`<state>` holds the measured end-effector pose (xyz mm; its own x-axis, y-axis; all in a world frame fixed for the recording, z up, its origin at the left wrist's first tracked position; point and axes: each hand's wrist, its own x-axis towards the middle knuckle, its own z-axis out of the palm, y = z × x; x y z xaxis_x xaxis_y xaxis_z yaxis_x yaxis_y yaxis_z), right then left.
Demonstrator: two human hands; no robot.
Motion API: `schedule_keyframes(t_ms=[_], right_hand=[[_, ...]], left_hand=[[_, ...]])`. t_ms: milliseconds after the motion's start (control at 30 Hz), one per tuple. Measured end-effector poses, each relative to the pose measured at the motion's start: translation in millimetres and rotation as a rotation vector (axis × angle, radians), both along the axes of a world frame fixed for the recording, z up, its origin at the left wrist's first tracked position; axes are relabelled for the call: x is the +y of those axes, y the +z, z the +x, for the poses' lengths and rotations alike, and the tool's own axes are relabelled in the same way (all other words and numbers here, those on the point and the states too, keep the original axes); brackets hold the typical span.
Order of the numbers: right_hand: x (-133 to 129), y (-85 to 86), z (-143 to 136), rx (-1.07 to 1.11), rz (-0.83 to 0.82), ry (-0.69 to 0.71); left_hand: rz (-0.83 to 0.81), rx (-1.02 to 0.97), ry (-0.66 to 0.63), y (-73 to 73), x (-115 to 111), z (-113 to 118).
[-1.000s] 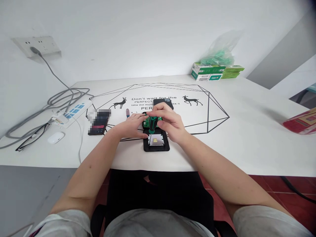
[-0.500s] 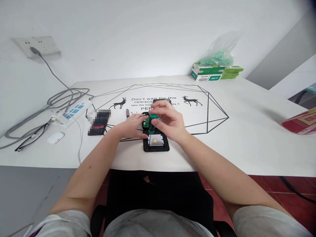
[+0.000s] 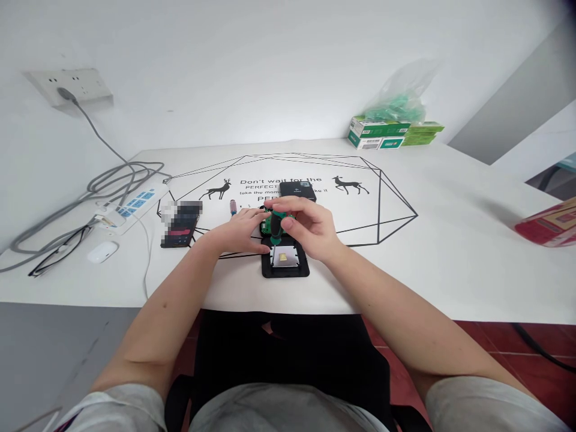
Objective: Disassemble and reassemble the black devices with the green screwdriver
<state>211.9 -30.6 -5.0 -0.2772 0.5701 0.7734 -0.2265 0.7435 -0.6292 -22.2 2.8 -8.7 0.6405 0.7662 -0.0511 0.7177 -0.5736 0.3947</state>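
Observation:
My right hand (image 3: pixel 312 230) closes its thumb and fingers round a green-and-black screwdriver (image 3: pixel 276 228), held upright. Its lower end stands over an opened black electronic device, where a green circuit board (image 3: pixel 264 225) is partly covered by my fingers. Nearer to me lies the other part, a black casing (image 3: pixel 285 273) with a silvery plate and a small yellowish square on it. My left hand (image 3: pixel 243 231) lies along the left edge of the device, fingers stretched to the board and thumb out at the casing. The screwdriver's tip is too small to make out.
Behind my hands lies a black rectangular cover (image 3: pixel 297 191). A small screwdriver (image 3: pixel 233 207) and tiny bits lie left of it. Further left are a phone (image 3: pixel 182 225), a white case (image 3: pixel 103 251), glasses (image 3: pixel 60 252) and a power strip (image 3: pixel 139 201). Green-white boxes (image 3: pixel 378 132) stand at the back.
My right hand's fingers have come down and curled lower over the screwdriver's top, uncovering more of the black cover behind. My left hand keeps its place.

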Motion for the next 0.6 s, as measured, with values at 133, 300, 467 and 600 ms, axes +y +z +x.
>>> schedule_keyframes(t_ms=[133,300,467,600], right_hand=[[1.7,4.8,5.4,-0.050,0.084,0.009],[3.8,9.6,9.6,-0.067,0.123,-0.004],[4.6,9.1,8.8,-0.069,0.117,-0.005],[5.1,7.2,4.9,-0.048,0.099,-0.021]], left_hand=[[-0.020,0.009,0.018,1.6,-0.7,0.9],[-0.030,0.050,0.025,6.0,-3.4,2.7],[-0.025,0.006,0.015,5.4,-2.9,1.1],[0.005,-0.039,-0.007,0.8,0.3,-1.8]])
